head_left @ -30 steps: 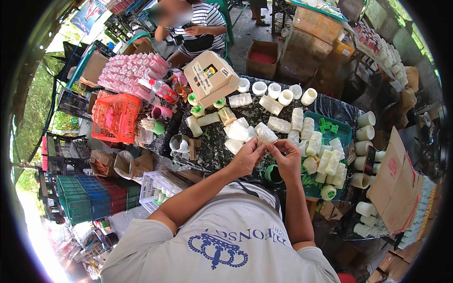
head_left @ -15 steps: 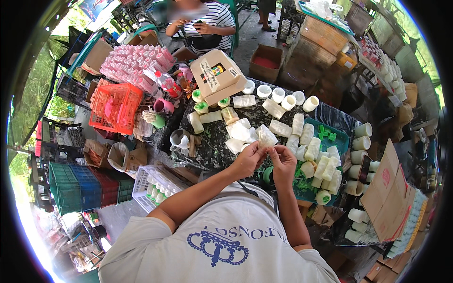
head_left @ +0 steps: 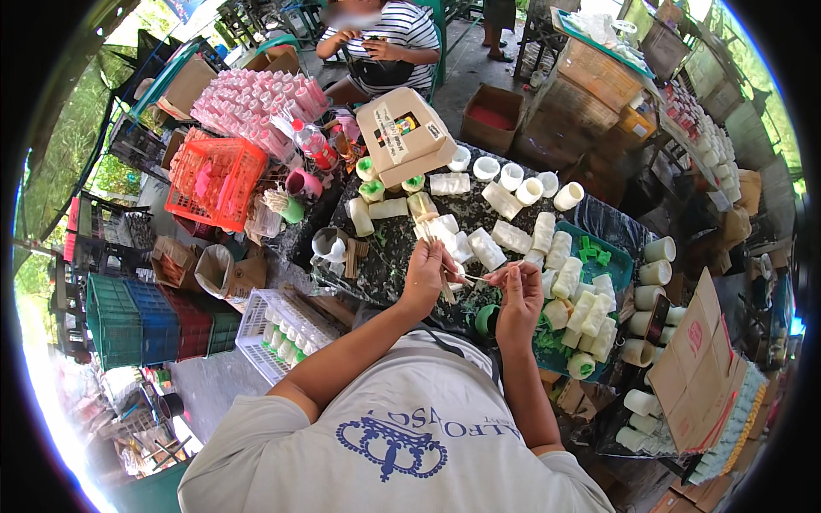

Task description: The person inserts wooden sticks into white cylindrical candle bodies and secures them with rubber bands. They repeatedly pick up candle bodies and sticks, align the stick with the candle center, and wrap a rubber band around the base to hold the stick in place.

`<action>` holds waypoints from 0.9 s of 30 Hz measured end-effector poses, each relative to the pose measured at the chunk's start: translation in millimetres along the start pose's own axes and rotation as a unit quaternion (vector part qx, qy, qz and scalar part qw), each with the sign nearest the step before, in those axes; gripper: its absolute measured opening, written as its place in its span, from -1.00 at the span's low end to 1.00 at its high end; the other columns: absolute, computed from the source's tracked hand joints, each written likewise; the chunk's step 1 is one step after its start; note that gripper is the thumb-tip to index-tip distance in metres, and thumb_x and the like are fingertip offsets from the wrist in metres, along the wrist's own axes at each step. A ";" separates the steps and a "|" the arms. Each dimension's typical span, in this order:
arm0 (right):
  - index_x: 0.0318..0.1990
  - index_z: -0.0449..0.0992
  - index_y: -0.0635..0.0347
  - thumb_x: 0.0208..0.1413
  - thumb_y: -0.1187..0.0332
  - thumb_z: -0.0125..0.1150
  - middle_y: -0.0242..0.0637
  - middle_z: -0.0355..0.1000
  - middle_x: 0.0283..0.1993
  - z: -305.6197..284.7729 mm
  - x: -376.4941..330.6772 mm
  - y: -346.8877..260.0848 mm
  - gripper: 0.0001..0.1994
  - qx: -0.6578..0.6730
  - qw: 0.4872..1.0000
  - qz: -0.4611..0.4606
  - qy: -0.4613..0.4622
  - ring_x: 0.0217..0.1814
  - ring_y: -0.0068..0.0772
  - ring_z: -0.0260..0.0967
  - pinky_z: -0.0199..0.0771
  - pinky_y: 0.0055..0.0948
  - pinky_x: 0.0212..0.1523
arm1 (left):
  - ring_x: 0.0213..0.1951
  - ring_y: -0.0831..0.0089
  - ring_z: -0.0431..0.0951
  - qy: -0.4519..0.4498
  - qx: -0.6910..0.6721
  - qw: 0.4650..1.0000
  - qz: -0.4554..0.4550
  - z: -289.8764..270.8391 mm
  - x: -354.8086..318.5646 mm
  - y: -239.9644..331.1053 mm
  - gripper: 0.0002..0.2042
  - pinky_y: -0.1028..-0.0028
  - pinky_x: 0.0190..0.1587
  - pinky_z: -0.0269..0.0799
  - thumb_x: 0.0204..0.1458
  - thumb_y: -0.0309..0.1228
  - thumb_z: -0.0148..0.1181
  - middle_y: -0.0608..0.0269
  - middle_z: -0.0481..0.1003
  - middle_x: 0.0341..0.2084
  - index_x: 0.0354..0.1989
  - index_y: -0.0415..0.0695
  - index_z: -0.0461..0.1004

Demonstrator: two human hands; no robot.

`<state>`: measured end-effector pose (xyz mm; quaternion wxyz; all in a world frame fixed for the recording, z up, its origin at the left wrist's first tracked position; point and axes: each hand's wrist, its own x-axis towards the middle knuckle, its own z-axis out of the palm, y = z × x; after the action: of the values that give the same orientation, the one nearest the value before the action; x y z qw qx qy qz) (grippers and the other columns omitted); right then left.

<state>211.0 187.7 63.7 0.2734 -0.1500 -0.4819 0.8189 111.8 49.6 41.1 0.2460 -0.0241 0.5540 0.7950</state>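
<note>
My left hand is closed round a bundle of thin pale strands, its ends sticking out above and below the fingers. One pale strand stretches across from it to my right hand, whose fingers pinch its far end. Both hands are over the near edge of the dark, stained table. Just beyond the left hand lie lumpy white wax pieces. To the right of my right hand, a teal tray holds white wax cylinders and green chips.
A cardboard box stands at the table's far side, beside several white cups. Left are an orange crate and pink tubes. A white basket sits low at my left. A person in stripes sits opposite.
My left hand has shifted left and turned, tilting the fanned bundle. My right hand has moved slightly away, and a single strand now spans between them. The view has shifted slightly.
</note>
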 end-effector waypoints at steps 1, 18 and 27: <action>-0.06 0.44 0.19 0.51 0.41 0.09 -0.31 0.46 -0.26 0.4 -0.3 1.0 -0.93 0.019 1.000 0.002 -0.001 -0.22 -0.45 0.45 0.58 -0.29 0.01 | -0.49 0.53 0.47 0.008 -0.016 1.000 -0.006 0.5 -0.7 -0.7 -0.69 0.41 -0.33 0.63 0.56 -0.14 -0.18 0.29 0.43 -0.46 -0.16 -0.10 0.28; -0.04 0.50 0.11 0.51 0.32 0.14 -0.38 0.46 -0.34 -6.5 0.4 8.7 -0.90 0.135 0.984 0.094 0.068 -0.25 -0.43 0.49 0.55 -0.37 -0.14 | -0.49 0.55 0.26 0.110 -0.098 0.989 0.004 -26.8 0.4 -9.7 -0.76 0.45 -0.35 0.39 0.58 -0.23 -0.20 0.39 0.27 -0.52 -0.18 -0.01 0.28; -0.02 0.48 0.11 0.53 0.28 0.11 -0.51 0.25 -0.46 -34.0 14.2 -20.9 -0.87 0.154 0.979 0.102 0.091 -0.57 -0.62 0.17 0.31 -0.51 -0.53 | -0.60 0.68 0.10 0.088 -0.121 0.989 -0.010 -33.5 23.1 24.1 -0.74 0.57 -0.57 0.03 0.55 -0.11 -0.10 0.53 0.13 -0.60 -0.23 0.09 0.28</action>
<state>223.2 228.3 65.5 0.2511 -0.2278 -0.3055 0.8898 73.6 21.7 42.0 0.1994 -0.1294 0.4733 0.8482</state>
